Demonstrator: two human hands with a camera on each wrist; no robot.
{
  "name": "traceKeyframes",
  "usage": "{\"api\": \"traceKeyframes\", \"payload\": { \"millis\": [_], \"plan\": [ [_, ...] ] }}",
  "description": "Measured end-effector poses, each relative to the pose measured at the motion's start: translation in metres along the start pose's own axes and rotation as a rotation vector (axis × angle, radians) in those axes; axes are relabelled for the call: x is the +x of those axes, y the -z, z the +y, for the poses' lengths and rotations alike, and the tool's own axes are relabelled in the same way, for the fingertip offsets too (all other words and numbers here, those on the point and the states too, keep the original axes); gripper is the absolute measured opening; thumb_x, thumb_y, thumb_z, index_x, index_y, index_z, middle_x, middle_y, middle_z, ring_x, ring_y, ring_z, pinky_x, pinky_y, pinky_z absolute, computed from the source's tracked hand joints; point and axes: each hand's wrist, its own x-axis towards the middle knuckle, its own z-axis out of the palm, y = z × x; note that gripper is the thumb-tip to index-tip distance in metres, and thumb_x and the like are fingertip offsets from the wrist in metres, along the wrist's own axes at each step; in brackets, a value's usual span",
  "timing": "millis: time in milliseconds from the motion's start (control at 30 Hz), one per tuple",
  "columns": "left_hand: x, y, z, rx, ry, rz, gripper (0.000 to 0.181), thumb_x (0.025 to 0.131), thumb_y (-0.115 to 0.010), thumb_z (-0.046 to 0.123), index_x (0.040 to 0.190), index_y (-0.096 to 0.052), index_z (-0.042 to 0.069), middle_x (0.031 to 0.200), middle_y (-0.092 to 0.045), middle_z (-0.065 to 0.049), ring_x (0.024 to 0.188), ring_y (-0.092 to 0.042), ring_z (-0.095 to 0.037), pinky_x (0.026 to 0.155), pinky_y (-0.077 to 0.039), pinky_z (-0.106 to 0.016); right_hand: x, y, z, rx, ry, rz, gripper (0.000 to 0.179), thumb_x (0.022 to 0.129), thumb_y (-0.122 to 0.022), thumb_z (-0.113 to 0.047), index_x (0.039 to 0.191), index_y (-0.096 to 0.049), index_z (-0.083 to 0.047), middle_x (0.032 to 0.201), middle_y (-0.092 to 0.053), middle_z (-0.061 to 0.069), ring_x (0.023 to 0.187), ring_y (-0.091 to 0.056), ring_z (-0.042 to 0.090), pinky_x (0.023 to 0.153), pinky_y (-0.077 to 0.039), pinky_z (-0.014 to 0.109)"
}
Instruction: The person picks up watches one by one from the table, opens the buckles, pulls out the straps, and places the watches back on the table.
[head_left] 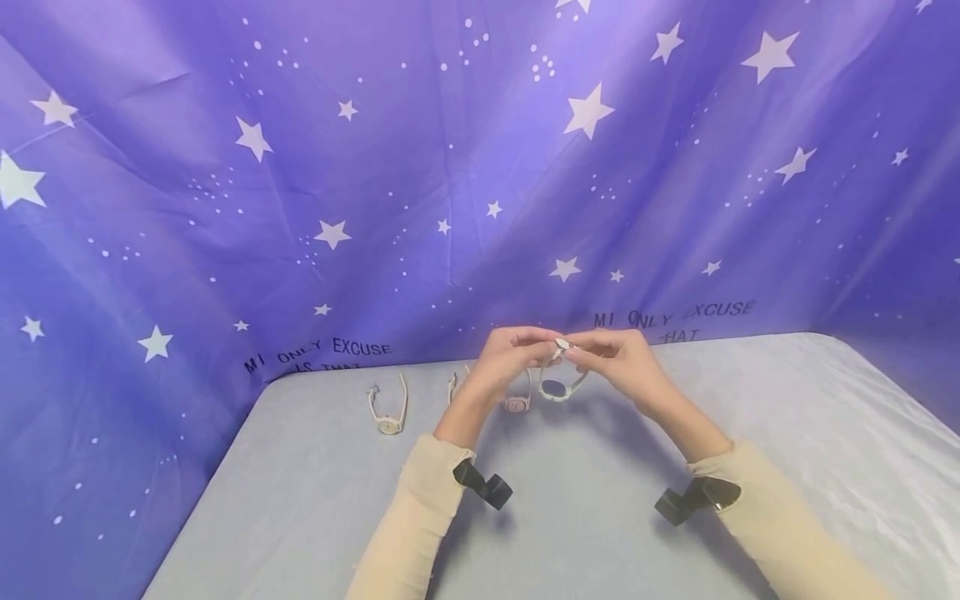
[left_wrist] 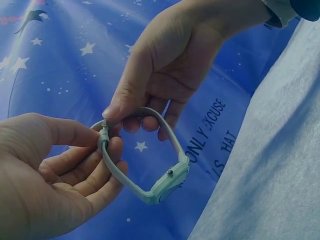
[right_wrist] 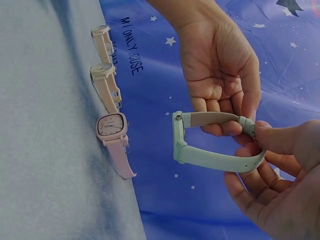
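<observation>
A pale green wristwatch (head_left: 555, 389) hangs in a loop from both hands, its case lowest and its strap ends together at the top. My left hand (head_left: 504, 358) pinches the strap by its buckle (left_wrist: 104, 131) between thumb and fingers. From the other side my right hand (head_left: 626, 360) pinches the strap's other end, thumb right at the buckle. The strap tip is partly hidden by the fingers. In the right wrist view the watch case (right_wrist: 178, 137) stands edge-on, with the green strap (right_wrist: 215, 158) curving up to the fingertips.
A pink square-faced watch (right_wrist: 111, 126) lies on the grey cloth-covered table (head_left: 315, 500), close behind the hands. Left of it are two cream watches, one (right_wrist: 102, 70) partly behind my left arm in the head view, the other (head_left: 388, 425) farther left. A purple starry curtain (head_left: 450, 167) hangs behind.
</observation>
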Motion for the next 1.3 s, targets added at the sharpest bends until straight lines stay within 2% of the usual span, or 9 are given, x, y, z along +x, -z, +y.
{"api": "traceKeyframes", "payload": {
  "millis": [300, 467, 700, 867, 1167, 1300],
  "plan": [
    [0.0003, 0.0005, -0.0019, 0.007, 0.004, -0.005, 0.023, 0.09, -0.068, 0.002, 0.112, -0.074, 0.0, 0.109, -0.076, -0.016, 0.087, -0.074, -0.015, 0.096, -0.059, -0.038, 0.0004, 0.0006, 0.0012, -0.003, 0.01, -0.011, 0.029, 0.093, -0.071, -0.009, 0.121, -0.071, 0.001, 0.12, -0.073, 0.022, 0.084, -0.071, 0.007, 0.084, -0.059, 0.028],
    [-0.0003, 0.0014, -0.0032, 0.012, 0.028, 0.004, 0.022, 0.09, -0.069, 0.004, 0.111, -0.076, 0.004, 0.107, -0.077, -0.011, 0.089, -0.074, -0.017, 0.093, -0.06, -0.035, 0.0002, 0.0005, 0.0007, -0.001, 0.002, -0.022, 0.029, 0.094, -0.069, -0.006, 0.122, -0.07, 0.001, 0.122, -0.072, 0.022, 0.085, -0.071, 0.009, 0.087, -0.058, 0.031],
    [0.0005, 0.0013, -0.0019, 0.021, 0.008, 0.001, 0.023, 0.089, -0.069, 0.005, 0.11, -0.076, 0.004, 0.106, -0.077, -0.011, 0.089, -0.074, -0.017, 0.094, -0.06, -0.037, 0.0, 0.0016, 0.0009, 0.0, 0.013, -0.014, 0.03, 0.094, -0.069, -0.007, 0.122, -0.07, 0.002, 0.122, -0.071, 0.023, 0.085, -0.071, 0.006, 0.084, -0.059, 0.026],
    [-0.0002, 0.0013, -0.0013, 0.027, 0.032, 0.011, 0.023, 0.088, -0.069, 0.006, 0.109, -0.077, 0.006, 0.105, -0.078, -0.009, 0.089, -0.074, -0.017, 0.094, -0.06, -0.036, -0.0006, 0.0022, 0.0003, -0.009, 0.005, -0.019, 0.028, 0.094, -0.068, -0.005, 0.122, -0.07, 0.002, 0.12, -0.072, 0.023, 0.082, -0.071, 0.009, 0.085, -0.058, 0.029],
    [0.0018, 0.0018, -0.003, 0.02, 0.025, 0.007, 0.024, 0.089, -0.068, 0.006, 0.112, -0.076, 0.005, 0.108, -0.077, -0.01, 0.09, -0.073, -0.017, 0.093, -0.06, -0.035, -0.0005, 0.0034, -0.0002, -0.02, -0.018, -0.012, 0.028, 0.094, -0.068, -0.003, 0.122, -0.07, 0.002, 0.119, -0.073, 0.022, 0.082, -0.071, 0.009, 0.089, -0.057, 0.032],
    [0.0028, 0.0025, -0.0019, -0.024, 0.022, 0.026, 0.025, 0.092, -0.067, 0.007, 0.115, -0.074, 0.001, 0.111, -0.077, -0.015, 0.091, -0.074, -0.016, 0.094, -0.06, -0.034, 0.0013, 0.0049, -0.0003, -0.027, -0.044, 0.003, 0.027, 0.095, -0.067, -0.004, 0.121, -0.07, 0.001, 0.113, -0.075, 0.02, 0.085, -0.074, 0.016, 0.087, -0.059, 0.03]
  ]
}}
